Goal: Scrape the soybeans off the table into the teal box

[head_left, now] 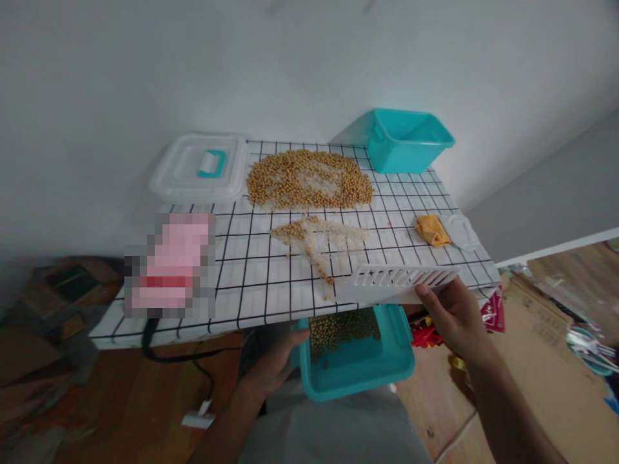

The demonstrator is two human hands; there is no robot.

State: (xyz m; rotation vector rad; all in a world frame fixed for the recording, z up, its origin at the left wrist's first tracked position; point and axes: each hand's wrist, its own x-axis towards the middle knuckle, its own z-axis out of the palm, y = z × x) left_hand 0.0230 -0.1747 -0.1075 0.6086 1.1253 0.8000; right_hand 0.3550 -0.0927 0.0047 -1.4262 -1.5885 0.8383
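Note:
My left hand (275, 364) grips the left rim of a teal tub (360, 370) held just below the table's near edge; a layer of soybeans lies in its far end. My right hand (454, 316) holds a white slotted plastic scraper (396, 283) lying flat at the table's front edge, above the tub. A small streak of beans mixed with white grains (316, 240) lies on the grid-patterned tablecloth (251, 283) just beyond the scraper. A large pile of soybeans (309, 179) sits further back.
A second teal tub (406, 138) stands at the back right and a clear lidded container (200, 166) at the back left. An orange cloth (432, 230) and a clear lid (461, 231) lie at the right. A blurred pink item (169, 264) sits at the left. Clutter covers the floor.

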